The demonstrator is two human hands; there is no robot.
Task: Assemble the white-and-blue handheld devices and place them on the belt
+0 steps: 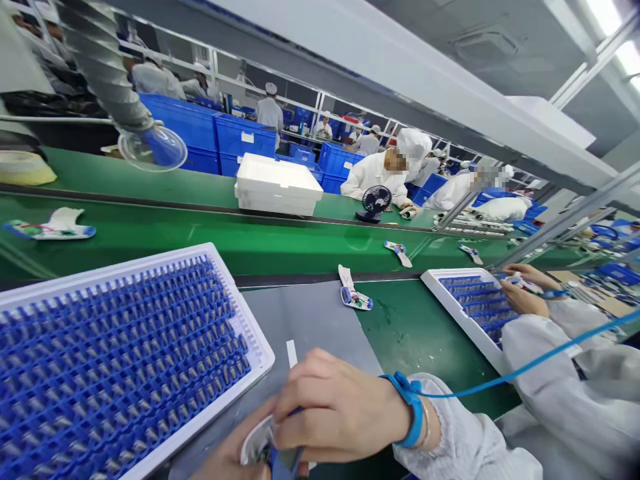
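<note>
My right hand (330,413), with a blue wrist strap (407,407) on its wrist, curls over a small white-and-blue plastic part (259,443) at the bottom of the view. My left hand (225,465) is cut off by the lower edge and grips the same part from below. Much of that part is hidden by my fingers. Both hands are over a grey mat (305,327). To their left lies a white tray (250,347) packed with rows of metal-tipped pieces in blue holders.
A green conveyor belt (240,247) runs across the view, carrying several white-and-blue parts. On the right, a co-worker's hands (525,290) work over a second white tray (450,293). Beyond stand a white foam box (277,183), a small black fan (376,203), and stacked blue crates (245,137).
</note>
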